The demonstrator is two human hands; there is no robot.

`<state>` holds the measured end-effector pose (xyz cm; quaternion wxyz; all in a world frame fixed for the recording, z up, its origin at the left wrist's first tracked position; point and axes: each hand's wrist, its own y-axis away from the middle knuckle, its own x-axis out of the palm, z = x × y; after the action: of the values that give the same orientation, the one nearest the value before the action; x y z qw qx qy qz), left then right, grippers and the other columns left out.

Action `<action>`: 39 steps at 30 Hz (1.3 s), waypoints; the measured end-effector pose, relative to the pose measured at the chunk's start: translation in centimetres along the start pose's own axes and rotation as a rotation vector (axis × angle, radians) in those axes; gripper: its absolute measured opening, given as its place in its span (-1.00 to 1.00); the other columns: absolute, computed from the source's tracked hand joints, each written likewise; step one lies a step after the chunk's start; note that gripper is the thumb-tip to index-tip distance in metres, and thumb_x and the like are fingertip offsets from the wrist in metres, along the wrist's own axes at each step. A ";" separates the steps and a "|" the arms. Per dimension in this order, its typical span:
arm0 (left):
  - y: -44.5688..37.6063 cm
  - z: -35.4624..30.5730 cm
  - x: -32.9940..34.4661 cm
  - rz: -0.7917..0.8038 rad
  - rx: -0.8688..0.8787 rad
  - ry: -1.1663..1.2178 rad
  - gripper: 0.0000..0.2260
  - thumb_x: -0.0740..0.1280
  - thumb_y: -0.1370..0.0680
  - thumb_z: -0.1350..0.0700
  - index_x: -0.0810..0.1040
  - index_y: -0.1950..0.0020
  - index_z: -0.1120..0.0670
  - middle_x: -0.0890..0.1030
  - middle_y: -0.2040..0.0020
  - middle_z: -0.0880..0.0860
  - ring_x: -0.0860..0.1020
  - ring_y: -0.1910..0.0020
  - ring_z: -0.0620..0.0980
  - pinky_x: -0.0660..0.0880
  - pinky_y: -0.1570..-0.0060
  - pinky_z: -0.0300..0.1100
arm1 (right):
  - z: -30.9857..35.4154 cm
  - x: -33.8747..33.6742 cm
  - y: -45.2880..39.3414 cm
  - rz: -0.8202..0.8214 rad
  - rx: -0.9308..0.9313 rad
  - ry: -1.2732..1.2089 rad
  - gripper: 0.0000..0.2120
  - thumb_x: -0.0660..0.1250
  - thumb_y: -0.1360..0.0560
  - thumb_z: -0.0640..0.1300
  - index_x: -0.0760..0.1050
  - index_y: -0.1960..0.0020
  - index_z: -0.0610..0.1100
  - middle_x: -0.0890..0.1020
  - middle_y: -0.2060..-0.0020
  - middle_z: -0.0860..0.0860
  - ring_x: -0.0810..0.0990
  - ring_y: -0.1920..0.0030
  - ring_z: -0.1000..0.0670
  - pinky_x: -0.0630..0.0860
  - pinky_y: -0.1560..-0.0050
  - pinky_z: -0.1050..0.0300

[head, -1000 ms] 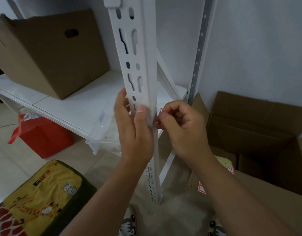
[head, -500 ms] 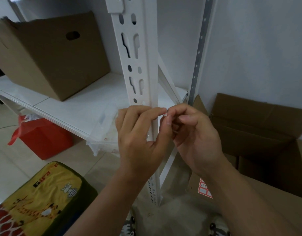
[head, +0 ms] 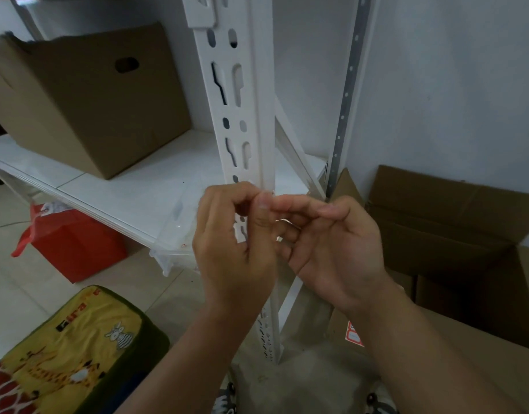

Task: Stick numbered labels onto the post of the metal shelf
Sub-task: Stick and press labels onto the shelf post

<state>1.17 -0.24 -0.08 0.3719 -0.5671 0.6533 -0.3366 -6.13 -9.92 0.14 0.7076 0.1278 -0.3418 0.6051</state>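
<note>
Head view. My left hand (head: 233, 249) and right hand (head: 328, 249) met in front of the white post (head: 242, 94) of the metal shelf, at the height of the shelf board (head: 131, 189). The left hand's fingers were curled and its thumb lay against the right hand's fingertips (head: 287, 203); the right hand's fingers were bent inward, palm toward me. Something small and pale showed between the two hands, possibly a label or its backing, but it was too small to identify, so I could not tell whether either hand actually held anything. No numbered label could be made out on the visible stretch of the post; a red-and-white label sheet (head: 354, 336) lay on the cardboard box (head: 466, 234) at lower right, partly behind my right forearm. A second carton (head: 87, 100) stood on the shelf board, and a red bag (head: 75, 240) and a yellow cushion (head: 63, 354) lay on the floor. Judged risks: a sticker peeled between fingertips could fold onto itself or cling to skin, and one placed over the post's slots (head: 237, 85) might bridge a hole, wrinkle, or sit crooked.
</note>
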 end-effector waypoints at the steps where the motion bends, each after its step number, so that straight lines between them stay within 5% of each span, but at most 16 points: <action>1: -0.2 0.0 -0.1 -0.015 -0.059 0.041 -0.91 0.22 -0.59 0.23 0.46 0.09 0.11 0.45 0.22 -0.09 0.40 0.26 -0.19 0.35 0.20 -0.39 | 0.0 0.0 0.0 -0.009 -0.004 -0.010 -0.61 0.26 -0.32 -0.07 0.62 0.00 -0.29 0.62 0.10 -0.21 0.55 0.08 -0.18 0.46 -0.01 -0.03; 6: -1.0 0.9 -0.5 -0.043 -0.361 0.215 -0.70 0.06 -0.66 0.23 0.35 0.25 0.04 0.40 0.41 -0.13 0.39 0.44 -0.21 0.33 0.41 -0.42 | 0.1 0.0 -0.1 -0.229 -0.082 0.066 -0.75 0.23 -0.31 -0.09 0.60 0.23 -0.23 0.57 0.33 -0.13 0.52 0.31 -0.04 0.49 0.29 0.15; 10: -1.2 2.3 -0.7 -0.010 -0.465 0.161 -0.55 0.15 -0.66 0.19 0.34 0.44 0.24 0.35 0.56 0.05 0.32 0.59 -0.14 0.29 0.55 -0.33 | -0.5 -0.3 -0.5 -0.396 -0.128 0.245 -0.75 0.17 -0.36 -0.14 0.58 0.36 -0.13 0.52 0.42 -0.08 0.46 0.38 0.01 0.41 0.34 0.15; 14: -1.6 3.8 -1.0 0.108 -0.535 0.048 -0.52 0.18 -0.65 0.04 0.35 0.47 0.16 0.34 0.54 0.12 0.30 0.56 -0.07 0.32 0.50 -0.21 | -0.9 -0.3 -0.8 -0.517 -0.142 0.388 -0.74 0.19 -0.35 -0.13 0.58 0.44 -0.06 0.52 0.45 -0.02 0.46 0.39 0.05 0.40 0.34 0.16; 22: -2.0 9.7 -1.2 0.257 -0.755 -0.120 -0.81 0.15 -0.66 0.03 0.44 -0.01 0.13 0.51 0.15 -0.04 0.49 0.15 -0.05 0.43 0.16 -0.11 | -0.9 -0.4 -0.8 -0.566 -0.179 0.454 -0.60 0.16 -0.53 -0.29 0.58 0.39 -0.06 0.52 0.44 -0.04 0.46 0.37 0.03 0.41 0.33 0.15; 28: -2.0 11.0 -0.8 0.317 -0.809 -0.205 -0.82 0.35 -0.56 0.08 0.52 0.14 0.18 0.60 0.22 0.11 0.48 0.32 -0.01 0.43 0.25 -0.14 | -0.9 -0.5 -0.9 -0.610 -0.154 0.485 -0.66 0.18 -0.55 -0.30 0.57 0.32 -0.10 0.54 0.44 -0.03 0.48 0.37 0.02 0.43 0.31 0.14; 32: -1.8 11.2 -0.3 0.401 -0.833 -0.231 -0.76 0.28 -0.57 0.11 0.54 0.19 0.26 0.60 0.25 0.21 0.46 0.37 0.03 0.40 0.25 -0.15 | -1.2 -0.3 -1.1 -0.605 -0.150 0.596 -0.77 0.23 -0.55 -0.22 0.59 0.22 -0.12 0.57 0.37 0.00 0.50 0.29 0.02 0.46 0.23 0.13; 36: -1.4 11.6 0.2 0.561 -0.828 -0.314 -0.65 0.18 -0.59 0.16 0.47 0.37 0.26 0.49 0.44 0.09 0.38 0.47 0.01 0.30 0.36 -0.21 | -1.6 -0.2 -1.5 -0.558 -0.135 0.730 -0.79 0.21 -0.59 -0.09 0.62 0.08 0.02 0.66 0.19 0.19 0.60 0.15 0.20 0.50 0.18 0.38; 39: -0.9 12.7 0.5 0.675 -0.731 -0.494 -0.69 0.14 -0.61 0.17 0.35 0.33 0.21 0.42 0.39 0.09 0.43 0.34 0.09 0.37 0.27 -0.15 | -1.6 0.1 -1.6 -0.511 -0.181 0.779 -0.75 0.18 -0.61 -0.07 0.61 0.09 0.08 0.67 0.17 0.23 0.62 0.10 0.21 0.51 0.14 0.42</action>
<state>12.65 -1.04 -5.66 0.3802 -0.4804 0.7665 0.1929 -4.06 -9.22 -0.59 0.9176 -0.0908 -0.0599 0.3824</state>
